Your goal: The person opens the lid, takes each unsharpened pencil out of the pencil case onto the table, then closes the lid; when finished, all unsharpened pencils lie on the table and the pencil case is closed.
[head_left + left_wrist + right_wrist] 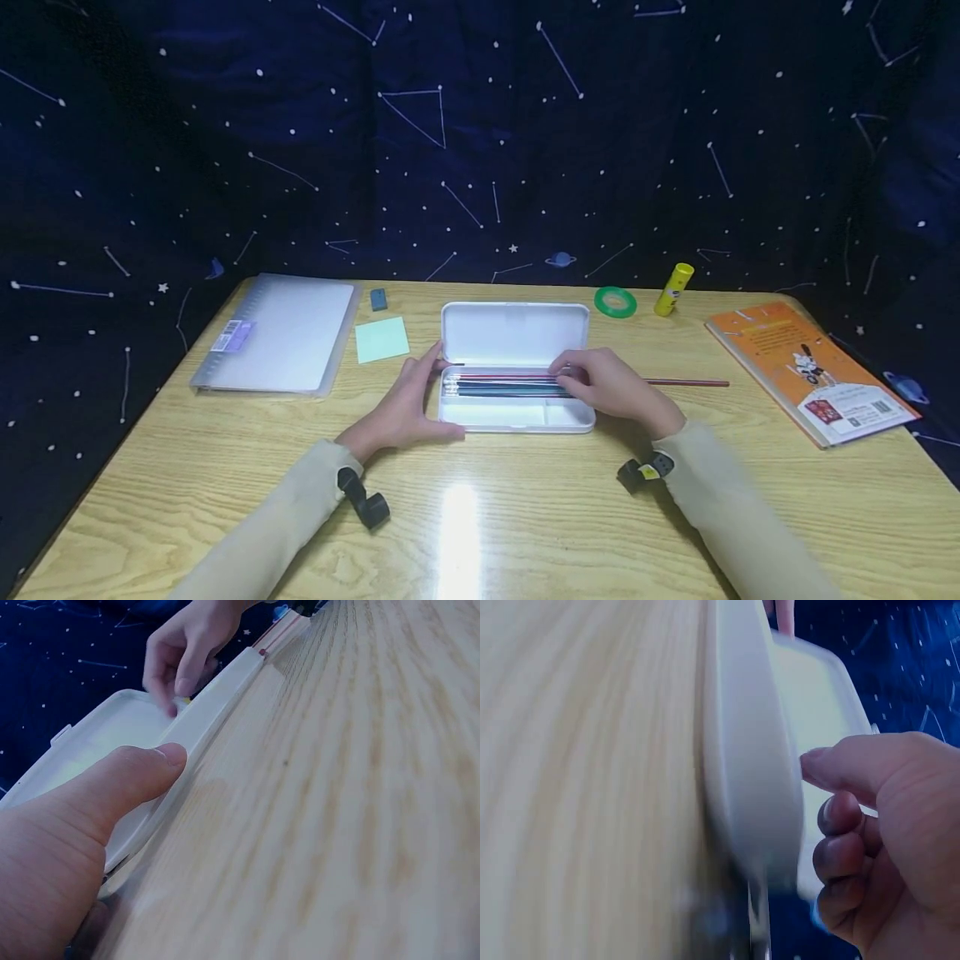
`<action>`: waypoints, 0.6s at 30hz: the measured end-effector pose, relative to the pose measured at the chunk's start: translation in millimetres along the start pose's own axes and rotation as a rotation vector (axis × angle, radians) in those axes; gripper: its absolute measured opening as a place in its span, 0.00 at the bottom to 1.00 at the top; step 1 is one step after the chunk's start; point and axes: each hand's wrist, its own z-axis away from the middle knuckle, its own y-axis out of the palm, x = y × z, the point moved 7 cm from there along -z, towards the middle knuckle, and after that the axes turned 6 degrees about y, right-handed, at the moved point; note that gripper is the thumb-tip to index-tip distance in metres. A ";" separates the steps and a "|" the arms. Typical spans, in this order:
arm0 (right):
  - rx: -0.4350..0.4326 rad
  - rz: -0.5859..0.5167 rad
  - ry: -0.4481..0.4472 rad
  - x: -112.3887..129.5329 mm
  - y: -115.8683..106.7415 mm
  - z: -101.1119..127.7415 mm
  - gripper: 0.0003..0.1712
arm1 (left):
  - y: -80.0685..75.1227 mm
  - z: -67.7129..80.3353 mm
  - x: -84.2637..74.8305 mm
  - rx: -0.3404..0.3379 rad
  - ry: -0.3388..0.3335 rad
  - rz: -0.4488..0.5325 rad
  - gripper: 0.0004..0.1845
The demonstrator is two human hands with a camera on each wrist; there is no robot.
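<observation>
A white pencil case (517, 417) lies open mid-table with its lid (513, 333) folded back. Several pencils (502, 385) lie along its long compartment. My left hand (408, 408) grips the case's left end, with the thumb (142, 780) pressed on the front wall (210, 712). My right hand (607, 387) hovers over the right half of the case, its fingers curled down and pinching a pencil among the others. That right hand (184, 652) also shows far off in the left wrist view. Another reddish pencil (686, 382) sticks out to the right past the hand. Up close, the right hand (877, 825) sits beside the case's end (750, 750).
A clear folder (281, 333), a green sticky pad (381, 339) and a small eraser (378, 299) lie at back left. A green tape roll (615, 302) and a yellow glue stick (673, 289) stand at the back. An orange book (813, 371) lies at right.
</observation>
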 end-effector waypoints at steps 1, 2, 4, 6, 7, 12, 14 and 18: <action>0.009 0.000 -0.020 6.2 3.0 -3.5 0.09 | -0.3 -0.2 0.0 0.000 -0.001 0.003 0.72; 0.018 0.004 -0.040 12.1 5.8 -6.7 0.10 | -0.6 -0.4 0.1 0.000 -0.002 0.005 0.72; 0.031 0.022 -0.070 21.9 10.8 -12.8 0.11 | -0.8 -1.2 0.3 0.000 -0.001 0.004 0.72; 0.034 0.048 -0.091 29.7 14.9 -18.5 0.11 | -1.0 -1.8 0.7 -0.001 -0.001 0.002 0.72; 0.037 0.067 -0.097 32.5 17.0 -21.1 0.11 | -1.1 -2.1 0.7 -0.001 -0.001 0.000 0.72; 0.041 0.115 -0.105 40.3 24.7 -30.5 0.08 | -1.1 -2.0 1.1 0.000 -0.004 0.000 0.72; 0.037 0.107 -0.103 40.2 26.1 -32.3 0.06 | -1.2 -1.5 0.6 0.000 -0.004 0.001 0.71; 0.029 0.083 -0.088 37.5 27.4 -33.6 0.05 | -1.5 -0.5 -0.6 0.001 -0.003 -0.001 0.71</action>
